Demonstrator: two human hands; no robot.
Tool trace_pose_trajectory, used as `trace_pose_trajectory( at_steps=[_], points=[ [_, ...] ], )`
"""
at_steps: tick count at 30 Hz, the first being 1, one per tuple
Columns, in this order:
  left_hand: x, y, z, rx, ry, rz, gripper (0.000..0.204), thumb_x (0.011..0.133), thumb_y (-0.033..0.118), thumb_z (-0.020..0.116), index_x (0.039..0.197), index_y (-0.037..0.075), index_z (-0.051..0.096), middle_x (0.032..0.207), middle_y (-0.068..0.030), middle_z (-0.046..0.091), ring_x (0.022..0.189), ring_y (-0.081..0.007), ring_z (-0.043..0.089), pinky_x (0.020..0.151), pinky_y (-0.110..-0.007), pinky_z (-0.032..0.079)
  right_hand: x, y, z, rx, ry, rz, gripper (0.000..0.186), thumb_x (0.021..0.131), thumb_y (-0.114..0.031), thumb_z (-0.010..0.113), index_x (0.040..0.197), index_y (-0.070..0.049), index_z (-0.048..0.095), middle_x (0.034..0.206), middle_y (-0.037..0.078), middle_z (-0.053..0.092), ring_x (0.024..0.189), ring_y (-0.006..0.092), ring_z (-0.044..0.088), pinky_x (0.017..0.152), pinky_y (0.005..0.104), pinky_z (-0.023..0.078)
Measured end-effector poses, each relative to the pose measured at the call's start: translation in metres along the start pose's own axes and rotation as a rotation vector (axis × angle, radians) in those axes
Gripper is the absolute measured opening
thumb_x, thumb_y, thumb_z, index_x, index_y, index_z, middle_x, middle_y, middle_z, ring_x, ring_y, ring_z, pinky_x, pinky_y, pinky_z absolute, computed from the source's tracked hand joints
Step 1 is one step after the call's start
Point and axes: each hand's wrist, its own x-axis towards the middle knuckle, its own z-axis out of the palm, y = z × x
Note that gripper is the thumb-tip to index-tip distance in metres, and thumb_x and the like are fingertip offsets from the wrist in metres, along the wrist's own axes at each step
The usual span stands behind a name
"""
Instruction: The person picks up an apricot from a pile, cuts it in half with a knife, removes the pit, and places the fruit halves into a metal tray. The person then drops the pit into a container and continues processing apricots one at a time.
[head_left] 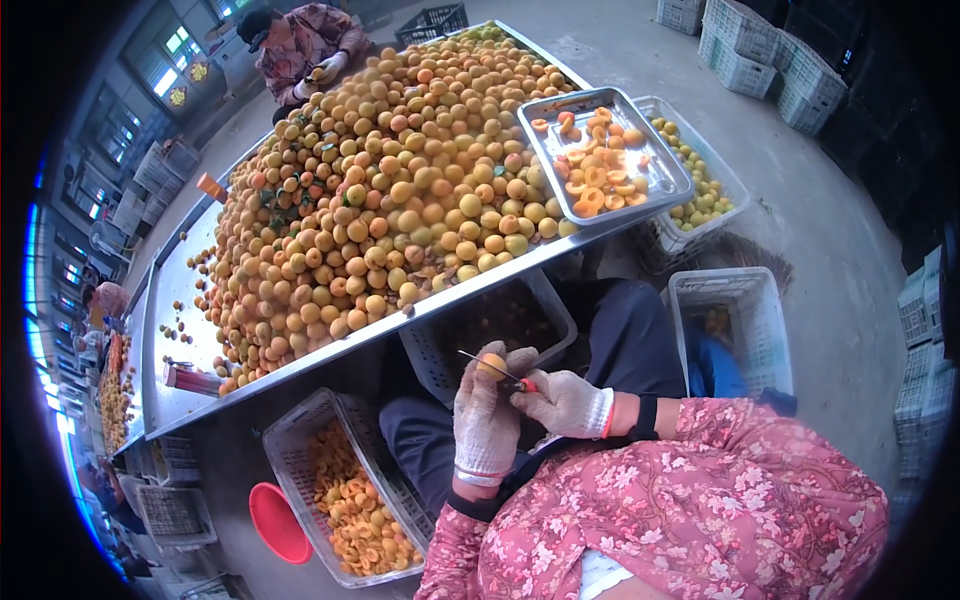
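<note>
In my gloved left hand point(484, 420) a yellow apricot point(492, 365) is held up between fingers and thumb. My gloved right hand point(562, 405) grips a small knife with a red handle point(526, 384), its thin blade lying across the apricot. Both hands are together above my lap. Behind them, under the table edge, a plastic crate point(545, 305) has dark contents I cannot make out. A large heap of apricots point(380, 200) covers the metal table point(190, 380). A steel tray point(657, 180) of halved apricots stands at the table's right corner.
A crate of apricot pieces point(360, 510) and a red basin point(279, 523) are at lower left, another crate point(765, 330) right of my leg. A crate of greenish fruit point(705, 195) is beside the tray. A co-worker point(295, 55) works across the table; others are far left. Stacked crates line the right.
</note>
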Motion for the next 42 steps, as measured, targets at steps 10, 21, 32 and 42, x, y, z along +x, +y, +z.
trace_pose_trajectory(
  at_steps=[10, 21, 32, 42],
  points=[
    [0.010, -0.008, -0.003, -0.007, 0.023, 0.002, 0.052, 0.092, 0.040, 0.061, 0.125, 0.001, 0.051, 0.106, -0.0124, 0.065, 0.105, -0.0237, 0.060, 0.097, -0.036, 0.045, 0.003, -0.004, -0.008, -0.217, 0.060, -0.044, 0.027, 0.094, -0.030, 0.058, 0.097, -0.003, 0.055, 0.073, 0.022, 0.063, 0.072, 0.0396, 0.064, 0.062, 0.0437, 0.049],
    [0.011, -0.015, -0.006, -0.232, 0.053, -0.123, 0.052, 0.095, 0.041, 0.058, 0.124, -0.001, 0.050, 0.108, -0.0160, 0.065, 0.108, -0.0266, 0.060, 0.099, -0.039, 0.044, 0.006, 0.003, -0.011, 0.613, -0.257, 0.607, 0.026, 0.096, -0.029, 0.057, 0.099, -0.003, 0.056, 0.070, 0.020, 0.061, 0.070, 0.0357, 0.064, 0.060, 0.0372, 0.048],
    [0.006, -0.004, -0.001, 0.005, 0.070, 0.017, 0.035, 0.095, 0.016, 0.060, 0.127, 0.002, 0.053, 0.120, -0.0137, 0.061, 0.109, -0.0212, 0.059, 0.098, -0.033, 0.045, 0.001, -0.010, -0.015, -0.389, 0.201, -0.215, 0.039, 0.088, -0.029, 0.065, 0.114, -0.002, 0.053, 0.068, 0.013, 0.063, 0.058, 0.0325, 0.064, 0.051, 0.0398, 0.049],
    [0.001, -0.010, -0.010, 0.250, 0.117, -0.046, 0.036, 0.093, 0.006, 0.060, 0.128, -0.002, 0.054, 0.115, -0.0082, 0.061, 0.101, -0.0152, 0.060, 0.093, -0.028, 0.048, 0.004, -0.001, -0.011, -0.529, 0.103, -0.239, 0.069, 0.088, -0.027, 0.064, 0.144, 0.000, 0.033, 0.066, 0.013, 0.063, 0.054, 0.0292, 0.064, 0.048, 0.0369, 0.050]
  ],
)
